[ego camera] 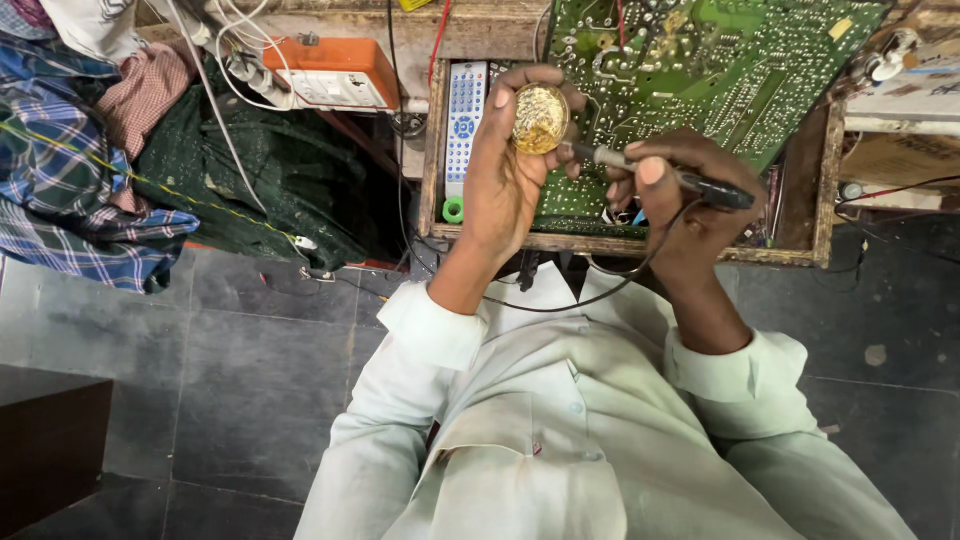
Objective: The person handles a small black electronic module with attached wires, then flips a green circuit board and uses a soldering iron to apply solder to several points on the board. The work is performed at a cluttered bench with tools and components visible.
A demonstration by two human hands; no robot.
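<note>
Head view: a round gold-coloured tin [540,118] is clamped in the left hand [510,170], fingers curled round its rim, held up over the green circuit board [720,70]. A soldering iron [660,172] is gripped in the closed right hand [680,200], tip pointed left and touching or just beside the tin's lower right edge. The board is set in a wooden tray [640,246]. A grey remote [465,125] is seen just left of the hand.

Both forearms reach forward from pale rolled cuffs, wrists close together. The left hand [505,170] is raised, fingers curled up around what it holds. The right hand [680,195] just beside it pinches with thumb and fingers, thumbnail facing up
</note>
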